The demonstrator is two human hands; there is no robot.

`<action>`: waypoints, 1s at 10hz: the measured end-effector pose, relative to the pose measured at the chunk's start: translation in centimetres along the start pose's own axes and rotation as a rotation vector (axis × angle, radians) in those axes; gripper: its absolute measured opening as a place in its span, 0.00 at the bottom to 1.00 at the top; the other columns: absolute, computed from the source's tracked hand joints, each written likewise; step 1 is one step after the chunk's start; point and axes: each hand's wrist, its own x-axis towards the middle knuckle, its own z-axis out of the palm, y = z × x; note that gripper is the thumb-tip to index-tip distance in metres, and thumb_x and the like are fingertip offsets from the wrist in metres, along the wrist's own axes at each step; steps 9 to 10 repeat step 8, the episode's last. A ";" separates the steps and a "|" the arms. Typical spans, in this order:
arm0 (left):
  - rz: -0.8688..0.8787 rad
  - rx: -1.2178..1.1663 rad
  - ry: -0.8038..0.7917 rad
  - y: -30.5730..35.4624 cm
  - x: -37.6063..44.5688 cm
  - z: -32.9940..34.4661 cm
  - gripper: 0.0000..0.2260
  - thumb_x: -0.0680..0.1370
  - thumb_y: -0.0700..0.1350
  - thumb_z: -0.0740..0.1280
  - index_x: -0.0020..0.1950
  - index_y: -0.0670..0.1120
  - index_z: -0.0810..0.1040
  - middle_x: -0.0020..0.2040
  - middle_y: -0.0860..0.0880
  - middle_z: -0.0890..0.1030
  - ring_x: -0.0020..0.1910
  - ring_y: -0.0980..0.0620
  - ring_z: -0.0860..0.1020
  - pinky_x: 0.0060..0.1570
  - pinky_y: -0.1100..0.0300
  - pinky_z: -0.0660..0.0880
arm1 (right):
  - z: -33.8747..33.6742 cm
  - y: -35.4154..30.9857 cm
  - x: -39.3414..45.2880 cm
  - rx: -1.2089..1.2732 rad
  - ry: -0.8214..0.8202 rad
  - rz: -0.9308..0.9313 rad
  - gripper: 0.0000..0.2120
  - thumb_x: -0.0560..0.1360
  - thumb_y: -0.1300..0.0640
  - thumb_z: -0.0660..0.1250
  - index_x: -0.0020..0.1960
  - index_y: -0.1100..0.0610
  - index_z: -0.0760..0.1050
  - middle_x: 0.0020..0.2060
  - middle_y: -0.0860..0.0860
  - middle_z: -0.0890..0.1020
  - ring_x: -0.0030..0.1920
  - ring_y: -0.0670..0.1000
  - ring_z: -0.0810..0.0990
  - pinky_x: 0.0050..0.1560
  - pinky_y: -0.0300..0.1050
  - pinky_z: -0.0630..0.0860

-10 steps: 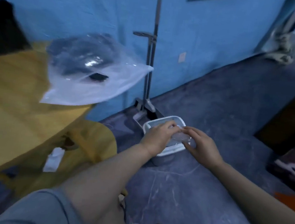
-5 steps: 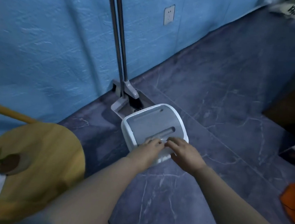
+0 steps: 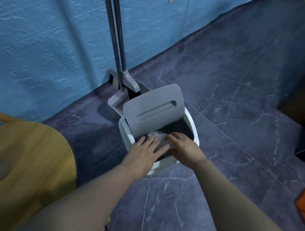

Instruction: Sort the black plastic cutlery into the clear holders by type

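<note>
The person is pressing a crumpled clear plastic wrapper [image 3: 158,139] down into the small white plastic bin [image 3: 126,131] on the floor, its grey swing lid [image 3: 152,108] tilted up at the far side; the left hand [image 3: 144,152] is lying flat with straight fingers on it, and the right hand [image 3: 183,148] is curling loosely at its right edge, though a clamped grip cannot be told. The wrapper is probably light, soft and slippery, best gathered at its bunched middle. Only wrapper is showing in the dark bin; neither cutlery nor holders are in view.
</note>
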 end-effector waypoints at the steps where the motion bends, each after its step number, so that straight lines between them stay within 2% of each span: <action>1: -0.019 -0.002 -0.113 -0.2 0.3 0.2 0.29 0.81 0.45 0.56 0.78 0.51 0.45 0.78 0.46 0.50 0.76 0.46 0.51 0.73 0.50 0.49 | -0.4 -0.2 1.0 0.017 -0.141 0.151 0.28 0.75 0.56 0.67 0.73 0.51 0.64 0.71 0.51 0.66 0.71 0.55 0.63 0.65 0.48 0.66; 2: -0.030 0.070 -0.246 0.0 0.8 -0.2 0.23 0.83 0.48 0.51 0.78 0.49 0.52 0.78 0.43 0.50 0.76 0.44 0.51 0.74 0.50 0.44 | -0.3 -0.5 1.6 -0.029 -0.170 0.210 0.33 0.74 0.50 0.67 0.75 0.47 0.58 0.75 0.49 0.59 0.73 0.55 0.57 0.71 0.50 0.59; 3: -0.055 0.092 -0.236 0.0 1.1 -0.8 0.23 0.83 0.49 0.52 0.77 0.47 0.55 0.76 0.42 0.59 0.74 0.44 0.57 0.73 0.49 0.44 | 0.0 -0.8 0.9 -0.068 -0.108 0.219 0.25 0.78 0.48 0.62 0.74 0.50 0.63 0.73 0.50 0.64 0.72 0.55 0.61 0.70 0.48 0.60; 4: -0.027 0.103 -0.215 -0.2 0.8 -0.9 0.23 0.81 0.47 0.55 0.76 0.47 0.56 0.72 0.44 0.64 0.72 0.45 0.60 0.73 0.49 0.44 | 0.7 -0.9 -0.3 -0.090 -0.205 0.223 0.19 0.81 0.47 0.55 0.69 0.49 0.71 0.66 0.50 0.73 0.67 0.54 0.68 0.68 0.47 0.60; 5: -0.015 -0.005 -0.204 -0.3 0.3 -1.7 0.22 0.81 0.45 0.57 0.75 0.47 0.60 0.72 0.44 0.63 0.72 0.45 0.61 0.73 0.50 0.46 | 0.9 -1.2 -1.5 -0.101 -0.148 0.218 0.20 0.81 0.47 0.50 0.62 0.50 0.77 0.60 0.50 0.79 0.63 0.54 0.72 0.66 0.45 0.60; 6: -0.013 -0.113 -0.171 -0.5 -0.4 -2.9 0.21 0.80 0.42 0.58 0.73 0.47 0.63 0.71 0.44 0.64 0.71 0.46 0.62 0.72 0.51 0.50 | 0.0 -2.2 -2.4 -0.070 -0.042 0.237 0.17 0.81 0.52 0.54 0.61 0.55 0.77 0.57 0.54 0.79 0.60 0.56 0.74 0.62 0.46 0.64; 7: -0.018 -0.138 -0.188 -0.7 -1.4 -4.0 0.23 0.78 0.41 0.61 0.73 0.47 0.64 0.71 0.44 0.65 0.70 0.46 0.63 0.72 0.51 0.55 | -1.1 -3.6 -3.2 -0.021 -0.028 0.243 0.16 0.80 0.55 0.58 0.63 0.58 0.75 0.57 0.56 0.79 0.60 0.59 0.74 0.58 0.47 0.67; 8: -0.053 -0.201 -0.131 -0.7 -3.0 -7.4 0.22 0.79 0.42 0.58 0.73 0.49 0.64 0.70 0.45 0.65 0.70 0.46 0.63 0.70 0.51 0.57 | -3.3 -5.7 -3.4 0.027 0.053 0.262 0.16 0.79 0.56 0.60 0.64 0.59 0.76 0.58 0.57 0.79 0.59 0.60 0.75 0.57 0.48 0.70; 10: -0.053 -0.201 -0.131 -0.7 -3.0 -7.4 0.22 0.79 0.42 0.58 0.73 0.49 0.64 0.70 0.45 0.65 0.70 0.46 0.63 0.70 0.51 0.57 | -3.3 -5.7 -3.4 0.027 0.053 0.262 0.16 0.79 0.56 0.60 0.64 0.59 0.76 0.58 0.57 0.79 0.59 0.60 0.75 0.57 0.48 0.70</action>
